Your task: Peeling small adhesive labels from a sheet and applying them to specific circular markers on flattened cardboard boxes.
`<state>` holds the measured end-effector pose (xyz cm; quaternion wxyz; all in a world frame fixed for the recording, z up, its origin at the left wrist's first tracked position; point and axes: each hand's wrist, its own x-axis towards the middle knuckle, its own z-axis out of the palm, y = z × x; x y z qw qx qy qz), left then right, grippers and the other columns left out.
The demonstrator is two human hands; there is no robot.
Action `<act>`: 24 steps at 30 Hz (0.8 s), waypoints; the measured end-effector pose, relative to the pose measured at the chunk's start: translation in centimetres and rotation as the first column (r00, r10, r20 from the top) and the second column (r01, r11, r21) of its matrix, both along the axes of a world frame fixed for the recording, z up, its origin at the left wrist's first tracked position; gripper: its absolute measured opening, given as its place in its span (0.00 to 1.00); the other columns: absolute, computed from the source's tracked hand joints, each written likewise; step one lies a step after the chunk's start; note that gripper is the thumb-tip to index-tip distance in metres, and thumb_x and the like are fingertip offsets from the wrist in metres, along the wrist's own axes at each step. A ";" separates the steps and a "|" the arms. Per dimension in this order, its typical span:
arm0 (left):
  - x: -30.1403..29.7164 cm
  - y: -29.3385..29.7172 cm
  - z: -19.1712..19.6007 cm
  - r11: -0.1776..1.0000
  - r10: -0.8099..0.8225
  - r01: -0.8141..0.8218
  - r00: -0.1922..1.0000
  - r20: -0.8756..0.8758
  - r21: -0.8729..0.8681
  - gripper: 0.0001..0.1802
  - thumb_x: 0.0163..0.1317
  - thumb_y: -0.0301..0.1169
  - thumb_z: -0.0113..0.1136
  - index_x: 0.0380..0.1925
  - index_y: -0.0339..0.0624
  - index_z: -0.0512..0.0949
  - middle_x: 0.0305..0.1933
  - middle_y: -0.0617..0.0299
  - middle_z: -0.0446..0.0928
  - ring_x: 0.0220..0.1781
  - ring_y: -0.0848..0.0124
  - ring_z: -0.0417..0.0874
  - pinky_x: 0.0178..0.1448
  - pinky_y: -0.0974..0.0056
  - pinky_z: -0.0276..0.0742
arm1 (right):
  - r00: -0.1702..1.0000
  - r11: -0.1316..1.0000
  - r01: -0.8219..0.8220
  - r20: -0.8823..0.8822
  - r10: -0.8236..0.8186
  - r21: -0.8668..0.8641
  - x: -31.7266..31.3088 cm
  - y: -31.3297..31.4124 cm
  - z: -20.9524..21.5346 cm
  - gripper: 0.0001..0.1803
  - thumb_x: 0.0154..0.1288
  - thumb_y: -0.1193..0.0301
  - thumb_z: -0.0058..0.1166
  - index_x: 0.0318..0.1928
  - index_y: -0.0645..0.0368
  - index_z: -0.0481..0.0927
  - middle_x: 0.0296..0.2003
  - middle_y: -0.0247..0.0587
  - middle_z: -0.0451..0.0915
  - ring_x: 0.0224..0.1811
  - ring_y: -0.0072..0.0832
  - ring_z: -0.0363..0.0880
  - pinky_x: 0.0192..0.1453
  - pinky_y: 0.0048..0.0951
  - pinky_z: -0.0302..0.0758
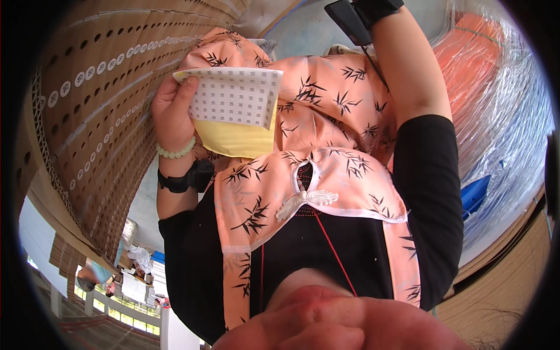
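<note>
My left hand (173, 111) pinches a sheet of small printed labels (233, 96) by its corner, thumb on top. Yellow backing paper (236, 137) shows below the white label face, and the sheet's right edge curls. It hangs over the peach apron (321, 87) with its dark bamboo print, close to the cardboard stack (116, 76) on the left. That stack bears rows of dark holes and a row of round white stickers. My right forearm (408, 64) reaches up past the top edge; only its black wrist strap (379, 7) shows there, the hand being out of sight.
On the right stands an orange load in clear stretch wrap (496, 99), with a blue piece (475, 195) low in it. Brown cardboard (496, 280) lies at the lower right. Another person (93, 274) is far off at the lower left.
</note>
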<state>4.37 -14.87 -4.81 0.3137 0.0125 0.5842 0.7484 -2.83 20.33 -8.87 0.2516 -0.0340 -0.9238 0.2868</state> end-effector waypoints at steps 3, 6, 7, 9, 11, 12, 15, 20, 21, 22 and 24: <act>-0.2 2.3 0.8 0.996 -0.066 0.067 0.998 -0.025 0.053 0.10 0.65 0.26 0.56 0.45 0.35 0.77 0.42 0.62 0.81 0.41 0.76 0.80 0.49 0.71 0.74 | 0.987 0.998 -0.048 0.151 0.054 -0.038 0.4 0.2 0.6 0.20 0.51 0.56 0.67 0.32 0.61 0.79 0.30 0.48 0.78 0.32 0.42 0.78 0.36 0.36 0.75; -0.7 4.1 2.1 0.985 -0.166 0.168 0.984 -0.063 0.028 0.10 0.65 0.26 0.57 0.44 0.35 0.78 0.41 0.62 0.81 0.41 0.77 0.79 0.48 0.72 0.74 | 0.977 0.975 -0.209 0.019 0.211 -0.071 0.5 -1.6 1.3 0.21 0.50 0.55 0.67 0.30 0.62 0.79 0.27 0.48 0.78 0.32 0.43 0.79 0.35 0.37 0.76; -0.7 4.2 2.1 0.985 -0.168 0.170 0.984 -0.063 0.029 0.10 0.65 0.26 0.57 0.44 0.35 0.78 0.41 0.62 0.81 0.41 0.77 0.79 0.48 0.72 0.74 | 0.977 0.979 -0.206 0.047 0.206 -0.012 0.2 -1.8 1.6 0.21 0.49 0.53 0.66 0.27 0.61 0.80 0.27 0.47 0.78 0.31 0.44 0.79 0.35 0.38 0.75; -0.8 4.5 1.7 0.985 -0.173 0.168 0.974 -0.145 -0.047 0.11 0.65 0.27 0.57 0.45 0.34 0.79 0.40 0.64 0.81 0.38 0.80 0.78 0.44 0.74 0.75 | 0.981 0.983 -0.176 0.071 0.179 -0.048 -0.3 -1.8 1.5 0.21 0.49 0.53 0.66 0.26 0.61 0.80 0.26 0.47 0.78 0.31 0.44 0.79 0.35 0.38 0.75; -0.9 4.5 1.6 0.984 -0.172 0.164 0.975 -0.140 -0.065 0.11 0.65 0.27 0.57 0.45 0.34 0.79 0.40 0.64 0.81 0.39 0.80 0.79 0.44 0.74 0.75 | 0.984 0.985 -0.146 0.094 0.154 -0.089 -0.5 -1.7 1.6 0.21 0.49 0.53 0.66 0.26 0.60 0.80 0.26 0.47 0.79 0.31 0.44 0.79 0.35 0.39 0.75; -0.9 4.5 1.5 0.984 -0.167 0.156 0.976 -0.137 -0.084 0.11 0.65 0.27 0.57 0.45 0.34 0.79 0.40 0.63 0.81 0.39 0.80 0.79 0.45 0.74 0.75 | 0.983 0.988 -0.141 0.107 0.148 -0.067 -0.6 -1.8 1.7 0.21 0.49 0.53 0.66 0.26 0.60 0.80 0.26 0.47 0.79 0.30 0.44 0.79 0.35 0.39 0.75; -1.4 4.7 1.3 0.987 -0.151 0.143 0.981 -0.125 -0.074 0.11 0.65 0.27 0.57 0.46 0.34 0.78 0.39 0.62 0.82 0.39 0.80 0.80 0.44 0.74 0.76 | 0.986 0.988 -0.148 0.073 0.150 -0.035 -1.0 -1.4 1.3 0.21 0.49 0.53 0.66 0.26 0.61 0.80 0.26 0.48 0.79 0.29 0.45 0.79 0.34 0.39 0.75; -1.9 6.7 2.2 0.995 -0.097 0.093 0.989 -0.109 -0.041 0.11 0.65 0.26 0.57 0.46 0.33 0.77 0.39 0.62 0.82 0.37 0.80 0.80 0.42 0.75 0.76 | 0.968 0.977 -0.139 0.186 0.169 -0.163 -0.4 -0.7 2.4 0.22 0.53 0.53 0.64 0.26 0.62 0.80 0.23 0.46 0.78 0.26 0.40 0.79 0.32 0.37 0.74; -2.1 6.5 2.0 0.995 -0.078 0.073 0.993 -0.089 -0.064 0.11 0.65 0.26 0.57 0.46 0.32 0.77 0.38 0.62 0.82 0.37 0.80 0.80 0.42 0.75 0.76 | 0.938 0.947 -0.140 0.268 0.221 -0.291 0.3 -1.1 3.8 0.23 0.55 0.52 0.63 0.27 0.63 0.80 0.23 0.45 0.78 0.26 0.35 0.78 0.31 0.34 0.74; -2.1 6.5 2.2 0.997 -0.057 0.052 0.994 -0.094 -0.064 0.11 0.65 0.26 0.57 0.46 0.32 0.77 0.38 0.62 0.82 0.37 0.80 0.80 0.42 0.75 0.76 | 0.896 0.903 -0.126 0.343 0.281 -0.411 1.1 -1.5 5.2 0.23 0.56 0.52 0.63 0.27 0.63 0.80 0.23 0.43 0.79 0.25 0.31 0.78 0.31 0.31 0.73; -2.1 7.2 2.7 0.987 -0.047 0.014 0.977 -0.206 -0.160 0.12 0.65 0.26 0.57 0.46 0.32 0.77 0.38 0.63 0.81 0.36 0.81 0.80 0.41 0.76 0.75 | 0.779 0.805 -0.342 0.334 0.531 -0.485 2.8 -2.0 7.6 0.22 0.58 0.54 0.63 0.32 0.64 0.80 0.23 0.41 0.78 0.26 0.24 0.77 0.30 0.27 0.72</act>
